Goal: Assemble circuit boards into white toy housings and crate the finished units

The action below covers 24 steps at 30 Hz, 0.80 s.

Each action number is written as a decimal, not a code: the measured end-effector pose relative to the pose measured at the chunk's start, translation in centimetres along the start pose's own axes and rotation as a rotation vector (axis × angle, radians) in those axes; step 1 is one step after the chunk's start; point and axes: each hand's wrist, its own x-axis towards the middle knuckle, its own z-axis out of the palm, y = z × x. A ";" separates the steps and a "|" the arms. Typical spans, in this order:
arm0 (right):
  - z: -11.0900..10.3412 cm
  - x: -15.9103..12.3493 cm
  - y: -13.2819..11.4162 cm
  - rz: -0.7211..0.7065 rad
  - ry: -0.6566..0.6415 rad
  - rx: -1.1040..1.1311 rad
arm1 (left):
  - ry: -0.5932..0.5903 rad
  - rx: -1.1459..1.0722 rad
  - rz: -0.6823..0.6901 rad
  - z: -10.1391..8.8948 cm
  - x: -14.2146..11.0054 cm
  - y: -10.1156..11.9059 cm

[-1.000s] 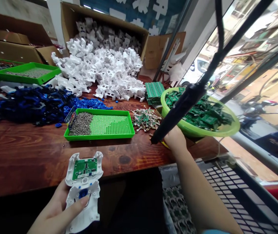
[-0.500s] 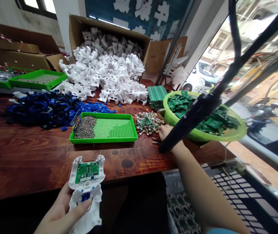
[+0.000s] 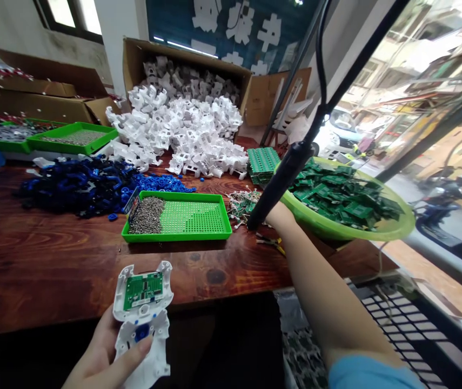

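My left hand (image 3: 99,354) is closed around a white plastic housing (image 3: 145,329), thumb across its lower half. A green circuit board (image 3: 142,289) sits in the housing's upper half and a blue part shows below it. My right hand (image 3: 280,214) reaches across the wooden table (image 3: 52,259) to a pile of small wired boards (image 3: 241,202), beside a green bowl (image 3: 336,231) full of green boards. A black hanging tool (image 3: 279,181) crosses in front of that hand and hides its fingers.
A green tray (image 3: 182,235) with a heap of screws (image 3: 146,215) lies mid-table. Behind it are blue parts (image 3: 80,186), a heap of white housings (image 3: 182,129) spilling from a cardboard box (image 3: 133,59), stacked green boards (image 3: 262,160) and another green tray (image 3: 72,138).
My right hand has moved left and farther from the bowl's near edge to the pile of wired boards. The hanging tool swung left with it. My left hand still holds the housing.
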 end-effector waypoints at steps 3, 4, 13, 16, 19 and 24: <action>-0.9 -1.7 -0.4 0.044 0.048 -0.001 | -0.005 -0.013 0.028 -0.4 0.1 0.0; -1.1 -2.4 -0.3 0.053 0.087 0.011 | -0.012 -0.021 0.036 -0.4 0.1 0.0; -1.1 -9.7 3.0 -0.021 0.584 0.529 | -0.196 -0.058 -0.028 -0.5 -0.4 2.1; 0.0 -13.9 2.1 -0.071 0.727 0.814 | -0.251 -0.067 0.037 -0.2 0.2 2.4; 1.9 -18.4 -0.1 -0.150 0.739 1.047 | -0.371 -0.058 0.121 0.5 1.4 2.4; 5.5 -22.7 -3.4 -0.234 0.373 1.217 | -0.510 0.040 0.188 1.9 2.9 2.5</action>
